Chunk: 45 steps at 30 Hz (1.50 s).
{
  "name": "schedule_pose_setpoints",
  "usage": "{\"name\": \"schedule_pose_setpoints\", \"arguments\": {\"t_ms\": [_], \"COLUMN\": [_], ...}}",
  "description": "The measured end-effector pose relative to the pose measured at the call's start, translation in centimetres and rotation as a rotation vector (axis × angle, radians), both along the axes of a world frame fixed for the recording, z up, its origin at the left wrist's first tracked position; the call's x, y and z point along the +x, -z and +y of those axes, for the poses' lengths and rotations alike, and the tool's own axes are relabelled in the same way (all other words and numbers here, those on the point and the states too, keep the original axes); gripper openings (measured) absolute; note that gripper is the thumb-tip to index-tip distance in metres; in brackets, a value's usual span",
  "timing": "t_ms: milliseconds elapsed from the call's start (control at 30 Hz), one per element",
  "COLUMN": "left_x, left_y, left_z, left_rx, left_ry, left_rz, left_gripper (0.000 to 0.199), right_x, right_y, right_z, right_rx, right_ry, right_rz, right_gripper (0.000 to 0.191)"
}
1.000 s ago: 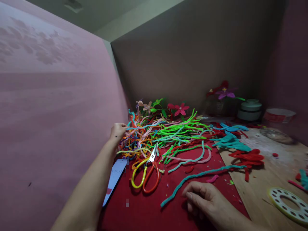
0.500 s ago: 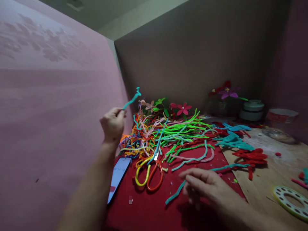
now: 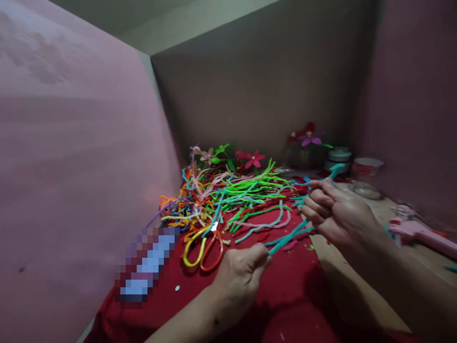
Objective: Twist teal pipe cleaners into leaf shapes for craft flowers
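Observation:
A teal pipe cleaner [image 3: 290, 237] runs slantwise between my two hands over the red cloth. My left hand [image 3: 241, 274] is closed in a pinch on its lower end. Higher and to the right, my right hand [image 3: 332, 212] has its fingers curled round it, and a bent teal tip sticks up above the thumb. Beyond my left hand lie scissors [image 3: 214, 226] with one yellow and one red handle. Behind them spreads a heap of pipe cleaners [image 3: 250, 190] in green, pink, orange and other colours.
A pixelated phone [image 3: 153, 264] lies at the left beside the pink wall. Pipe-cleaner flowers [image 3: 254, 159] stand at the back. Right of the red cloth [image 3: 278, 314] are a lidded jar [image 3: 339, 156], a tub [image 3: 367, 166] and a pink glue gun [image 3: 421, 233] on a wooden board.
My left hand has come down and right from its raised position. My right hand has lifted and moved right, closing on the teal pipe cleaner. The view has turned right, showing the glue gun.

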<state>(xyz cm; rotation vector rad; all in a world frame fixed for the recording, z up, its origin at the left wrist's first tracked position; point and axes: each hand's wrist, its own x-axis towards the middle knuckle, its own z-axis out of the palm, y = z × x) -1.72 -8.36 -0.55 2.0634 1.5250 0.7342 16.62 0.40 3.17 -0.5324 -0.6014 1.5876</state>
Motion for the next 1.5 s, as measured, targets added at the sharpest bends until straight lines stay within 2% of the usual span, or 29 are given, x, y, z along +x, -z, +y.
{"name": "schedule_pose_setpoints", "arguments": {"t_ms": [100,233,333,467,600,767,933,1000,1133,1300,1400,1500], "left_x": [0.6,1.5,1.9,1.7,1.1,0.4,0.4,0.3,-0.9,-3.4,-4.1,-4.1], "left_y": [0.3,1.2,1.8,2.1,1.5,1.1,1.4,1.6,2.1,2.5,2.6,2.6], "left_z": [-0.6,-1.4,-2.1,-2.7,-2.9,-2.8,-2.4,-2.3,-1.8,-0.3,0.3,0.1], "left_rx": [-0.168,-0.313,-0.421,-0.644,-0.615,-0.637,-0.681,-0.638,-0.364,-0.176,-0.131,-0.115], "left_ry": [0.018,0.041,0.045,-0.036,-0.049,-0.096,-0.147,-0.153,-0.141,-0.194,-0.235,-0.253], "left_rz": [-0.096,-0.142,-0.238,-0.401,-0.352,-0.352,-0.417,-0.376,-0.191,0.197,0.501,0.666], "left_gripper": [0.032,0.033,0.031,0.025,0.028,0.03,0.029,0.03,0.031,0.031,0.027,0.026], "right_x": [2.0,3.5,4.5,5.8,7.0,8.2,8.5,8.3,7.7,7.1,6.9,6.6], "right_y": [0.5,1.2,1.5,2.1,2.7,2.8,2.1,2.1,3.0,4.3,4.3,3.8], "right_z": [0.4,0.8,0.8,0.5,0.4,0.2,-0.4,-0.6,-0.4,0.6,0.9,0.6], "right_rx": [-0.065,-0.116,-0.095,-0.032,-0.052,-0.053,-0.066,-0.076,-0.112,-0.245,-0.163,-0.059], "right_ry": [0.016,0.07,-0.006,-0.14,-0.159,0.001,0.057,0.06,0.09,0.148,0.23,0.311], "right_rz": [0.038,0.094,0.09,0.056,0.113,0.133,0.179,0.196,0.233,0.138,0.029,-0.061], "right_gripper": [0.028,0.029,0.028,0.025,0.021,0.025,0.034,0.035,0.032,0.028,0.023,0.018]}}
